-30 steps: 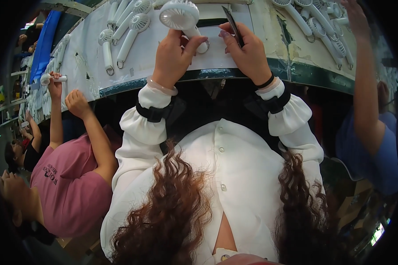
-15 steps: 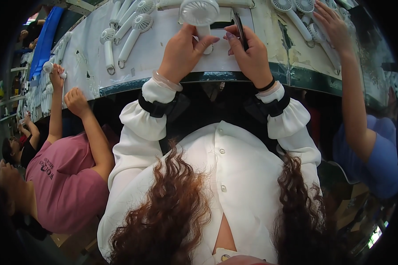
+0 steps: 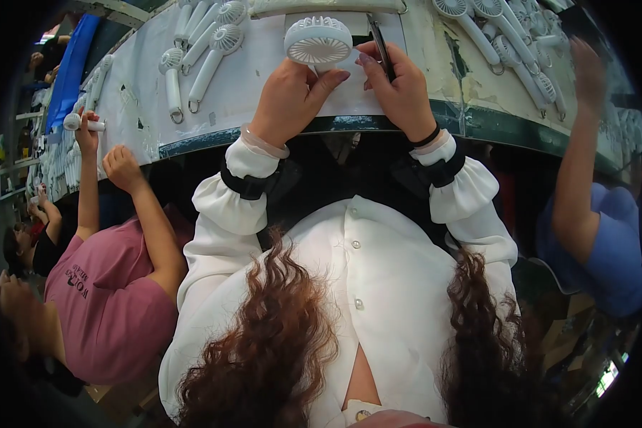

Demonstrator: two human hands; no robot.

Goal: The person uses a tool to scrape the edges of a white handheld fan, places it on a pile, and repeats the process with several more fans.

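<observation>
My left hand (image 3: 287, 101) is closed around the handle of a white handheld fan (image 3: 318, 40). Its round slotted head points up toward me, and the fingers hide most of the handle. Between the thumb and fingers of my right hand (image 3: 401, 91) is a slim black tool (image 3: 381, 44), long and narrow like a pen or tweezers; its exact kind is not clear. The right fingertips are close beside the fan, and I cannot tell whether they touch it.
Several white fans (image 3: 208, 60) lie left of my hands on the white-covered table (image 3: 228, 114). More fans (image 3: 510, 43) are heaped at the right, by a co-worker's blurred hand (image 3: 587, 60). At the left, a person in pink (image 3: 118, 299) holds another fan (image 3: 85, 123).
The fan's head has tipped and dropped slightly, showing more of its grille. My right hand has shifted a little left. The right co-worker's hand has pulled away from the fan heap.
</observation>
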